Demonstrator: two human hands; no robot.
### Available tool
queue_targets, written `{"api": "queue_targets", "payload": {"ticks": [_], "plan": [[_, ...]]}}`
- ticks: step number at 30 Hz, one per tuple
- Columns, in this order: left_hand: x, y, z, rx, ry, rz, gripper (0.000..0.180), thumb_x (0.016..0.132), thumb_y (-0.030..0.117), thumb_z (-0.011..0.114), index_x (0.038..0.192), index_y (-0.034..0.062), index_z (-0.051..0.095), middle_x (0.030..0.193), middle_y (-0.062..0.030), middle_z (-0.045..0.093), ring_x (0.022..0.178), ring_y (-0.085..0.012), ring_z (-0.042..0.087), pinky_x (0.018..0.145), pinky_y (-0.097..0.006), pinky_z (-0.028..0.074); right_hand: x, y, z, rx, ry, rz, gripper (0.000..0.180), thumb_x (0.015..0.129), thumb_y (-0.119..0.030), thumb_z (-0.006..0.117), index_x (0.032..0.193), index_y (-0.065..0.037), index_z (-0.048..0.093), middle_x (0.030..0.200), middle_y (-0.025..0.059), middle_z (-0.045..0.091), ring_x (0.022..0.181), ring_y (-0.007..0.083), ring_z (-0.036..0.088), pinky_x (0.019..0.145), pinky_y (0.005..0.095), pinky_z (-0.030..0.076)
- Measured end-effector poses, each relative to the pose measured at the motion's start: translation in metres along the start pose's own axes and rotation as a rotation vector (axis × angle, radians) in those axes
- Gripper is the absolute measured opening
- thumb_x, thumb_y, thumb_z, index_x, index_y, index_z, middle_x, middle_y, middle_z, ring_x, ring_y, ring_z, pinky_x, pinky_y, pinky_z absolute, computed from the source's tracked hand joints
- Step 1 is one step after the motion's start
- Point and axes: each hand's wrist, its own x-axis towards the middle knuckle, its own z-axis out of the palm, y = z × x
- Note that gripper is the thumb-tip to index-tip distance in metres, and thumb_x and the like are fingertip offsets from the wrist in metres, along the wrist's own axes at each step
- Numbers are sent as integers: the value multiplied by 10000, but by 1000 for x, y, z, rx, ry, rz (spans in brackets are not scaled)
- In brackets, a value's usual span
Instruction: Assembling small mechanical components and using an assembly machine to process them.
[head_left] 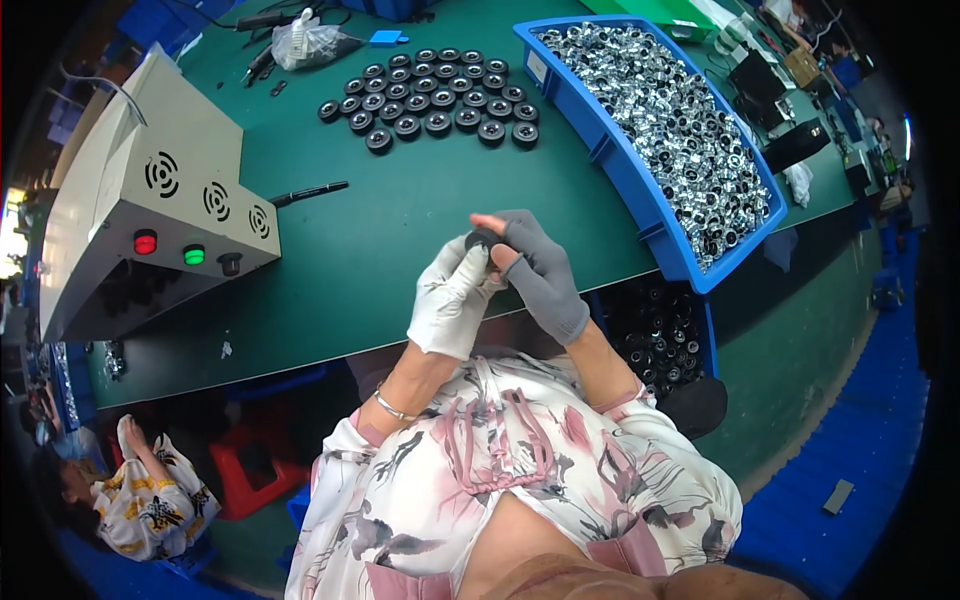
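Between my two hands, over the table's near edge, is a small black wheel. My left hand wears a white glove, and its thumb and fingers are closed on the wheel. In a grey glove with bare fingertips, my right hand grips the wheel from the other side; its thumb presses near the rim and part of its fingers is hidden. Farther back, several similar black wheels with shiny centres lie in loose rows on the green table.
At left stands a beige machine with red and green lights and a black pen beside it. A blue bin of shiny silver parts sits at right. Below the edge is another bin of dark parts. A co-worker sits lower left.
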Motion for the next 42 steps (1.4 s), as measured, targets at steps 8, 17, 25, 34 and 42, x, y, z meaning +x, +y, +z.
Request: {"api": "queue_targets", "payload": {"ticks": [8, 17, 25, 34, 42], "plan": [[2, 2, 3, 616, 173, 332, 208, 930, 36, 683, 1106, -35, 596, 934, -74, 664, 723, -138, 634, 667, -267, 537, -6, 3, 3, -70, 138, -63, 200, 905, -9, 648, 1095, 50, 659, 972, 44, 653, 900, 94, 600, 807, 236, 482], [2, 14, 0, 598, 109, 287, 193, 911, -13, 682, 1071, -49, 582, 926, -116, 676, 729, -156, 673, 644, -291, 606, -8, 17, 10, -244, 198, -246, 194, 884, 8, 671, 1070, 62, 655, 984, 66, 639, 900, 117, 606, 793, 245, 492], [1, 10, 4, 664, 179, 270, 168, 911, -38, 661, 1055, -50, 575, 923, -114, 678, 755, -163, 689, 653, -294, 613, -8, 17, 12, -209, 217, -226, 184, 882, 24, 662, 1063, 58, 653, 982, 92, 640, 874, 132, 614, 774, 260, 505], [15, 6, -1, 709, 230, 321, 143, 902, -39, 662, 1018, -5, 586, 903, -51, 651, 733, -99, 645, 654, -244, 564, -1, 25, 16, -531, 316, -575, 280, 785, 91, 730, 1050, 35, 660, 939, 118, 636, 790, 201, 626, 678, 282, 507], [23, -4, 0, 612, 259, 336, 120, 928, 6, 663, 1030, 11, 599, 930, -36, 645, 743, -82, 613, 642, -218, 540, 1, 36, 18, -471, 368, -473, 268, 798, 79, 733, 1051, 28, 662, 936, 113, 631, 780, 178, 631, 656, 286, 512]]}}
